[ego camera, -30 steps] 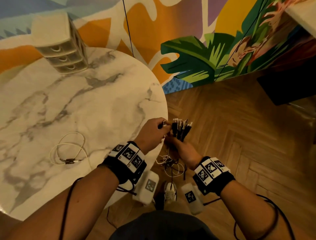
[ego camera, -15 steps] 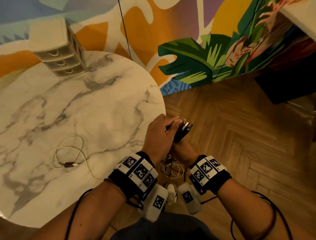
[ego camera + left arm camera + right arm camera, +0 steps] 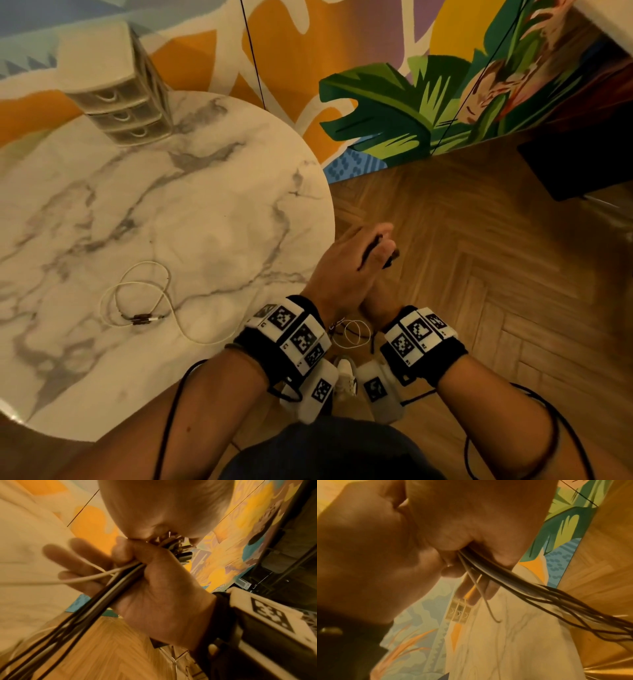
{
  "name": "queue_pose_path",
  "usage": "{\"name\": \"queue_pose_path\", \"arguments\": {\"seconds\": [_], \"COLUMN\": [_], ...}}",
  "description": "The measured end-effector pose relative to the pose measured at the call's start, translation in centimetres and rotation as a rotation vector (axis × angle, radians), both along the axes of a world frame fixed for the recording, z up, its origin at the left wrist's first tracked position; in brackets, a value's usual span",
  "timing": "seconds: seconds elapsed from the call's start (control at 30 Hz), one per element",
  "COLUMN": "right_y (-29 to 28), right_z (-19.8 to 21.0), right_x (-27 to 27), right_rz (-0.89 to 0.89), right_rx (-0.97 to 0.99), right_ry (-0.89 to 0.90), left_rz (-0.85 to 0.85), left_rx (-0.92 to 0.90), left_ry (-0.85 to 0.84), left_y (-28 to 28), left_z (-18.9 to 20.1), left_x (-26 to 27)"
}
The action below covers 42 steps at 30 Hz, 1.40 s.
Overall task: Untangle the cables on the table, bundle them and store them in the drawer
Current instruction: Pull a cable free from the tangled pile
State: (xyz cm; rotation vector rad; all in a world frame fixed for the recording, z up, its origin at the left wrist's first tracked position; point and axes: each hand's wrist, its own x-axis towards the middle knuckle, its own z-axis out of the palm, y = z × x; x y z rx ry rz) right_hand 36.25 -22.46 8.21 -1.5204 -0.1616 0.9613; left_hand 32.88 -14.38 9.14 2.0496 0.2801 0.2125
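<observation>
The round marble counter (image 3: 144, 212) is filling the left of the head view, with herringbone wood floor (image 3: 479, 257) lying to its right. A small drawer unit (image 3: 116, 89) with three drawers is standing at the counter's far edge against the painted wall (image 3: 394, 102). Just off the counter's near right rim, both hands are working together over the floor. The left hand (image 3: 346, 270) is lying over the right hand (image 3: 154, 588), covering the plug ends. The right hand's fingers (image 3: 130, 553) are clenching a bundle of dark and pale cables (image 3: 96, 592), whose plugs are sticking out past the fist and whose lengths are hanging down toward the floor. The left hand's fingers are closing round the same bundle. A looped white cable (image 3: 144, 298) is lying loose on the counter, well apart from the hands.
</observation>
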Motion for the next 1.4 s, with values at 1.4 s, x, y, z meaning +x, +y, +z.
{"name": "queue_pose_path", "arguments": {"seconds": [1.4], "right_y": [0.6], "right_z": [-1.2], "right_x": [3.3], "right_rz": [-0.143], "right_rx": [-0.047], "right_ry": [0.051], "left_rz": [-0.016], "left_rx": [0.793], "left_ry": [0.368], "left_y": [7.8], "left_z": [-4.2], "left_x": [-7.5]}}
